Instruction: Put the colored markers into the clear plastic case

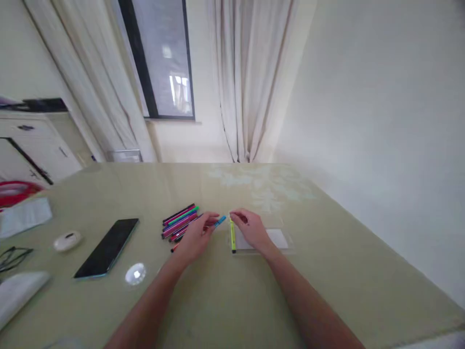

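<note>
Head view: left hand point(194, 237) pinches a blue marker point(220, 221) beside the loose marker pile point(179, 223). Right hand point(250, 230), fingers curled, rests on the clear pouch point(281, 240), where a yellow-green marker point(232, 236) lies. Packing looks underway; the blue marker needs aligning alongside.

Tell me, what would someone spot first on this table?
Probably the bunch of bright felt pens in the middle of the table. The left hand holds a blue-capped pen beside them, while the right hand rests on a clear case with a yellow-green pen inside. A black phone lies further left.
</note>
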`<state>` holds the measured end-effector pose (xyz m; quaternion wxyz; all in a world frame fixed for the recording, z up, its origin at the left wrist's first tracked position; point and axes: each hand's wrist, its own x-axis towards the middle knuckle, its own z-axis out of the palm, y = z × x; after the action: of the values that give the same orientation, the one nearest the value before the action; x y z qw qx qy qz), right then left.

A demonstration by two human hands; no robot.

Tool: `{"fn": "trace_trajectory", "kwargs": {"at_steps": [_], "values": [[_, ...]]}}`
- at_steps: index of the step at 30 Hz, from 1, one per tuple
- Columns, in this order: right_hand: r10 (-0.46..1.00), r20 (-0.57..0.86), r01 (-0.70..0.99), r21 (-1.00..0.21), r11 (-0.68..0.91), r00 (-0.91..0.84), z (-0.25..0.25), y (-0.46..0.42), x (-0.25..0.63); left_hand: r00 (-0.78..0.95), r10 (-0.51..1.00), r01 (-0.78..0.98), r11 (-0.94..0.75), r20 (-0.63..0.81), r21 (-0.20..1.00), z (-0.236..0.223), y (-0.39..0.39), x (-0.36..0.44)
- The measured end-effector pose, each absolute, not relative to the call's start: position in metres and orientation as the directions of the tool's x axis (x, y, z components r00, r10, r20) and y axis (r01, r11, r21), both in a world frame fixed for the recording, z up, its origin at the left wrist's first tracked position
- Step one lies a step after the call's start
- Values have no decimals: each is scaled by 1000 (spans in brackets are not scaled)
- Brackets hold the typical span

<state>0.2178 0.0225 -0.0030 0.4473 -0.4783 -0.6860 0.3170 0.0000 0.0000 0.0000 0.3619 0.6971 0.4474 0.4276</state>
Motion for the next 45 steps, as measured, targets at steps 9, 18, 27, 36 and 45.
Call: {"fn": "trace_trajectory", "kwargs": {"at_steps": [9,18,27,36,45], "values": [[976,145,11,-989,148,-160,4,20,205,227,945,87,-259,234,962,4,-7,18],[999,41,-191,-981,35,-27,7,23,208,316,937,100,-187,147,977,6,-10,23],[981,112,-89,-988,128,158,12,29,228,262,942,317,-287,208,904,2,-13,24],[990,139,296,-946,129,13,-6,36,231,463,848,525,-497,258,691,-9,-25,33],[955,286,710,-657,254,-77,-11,28,220,527,820,574,-538,224,617,-9,-27,36]]}}
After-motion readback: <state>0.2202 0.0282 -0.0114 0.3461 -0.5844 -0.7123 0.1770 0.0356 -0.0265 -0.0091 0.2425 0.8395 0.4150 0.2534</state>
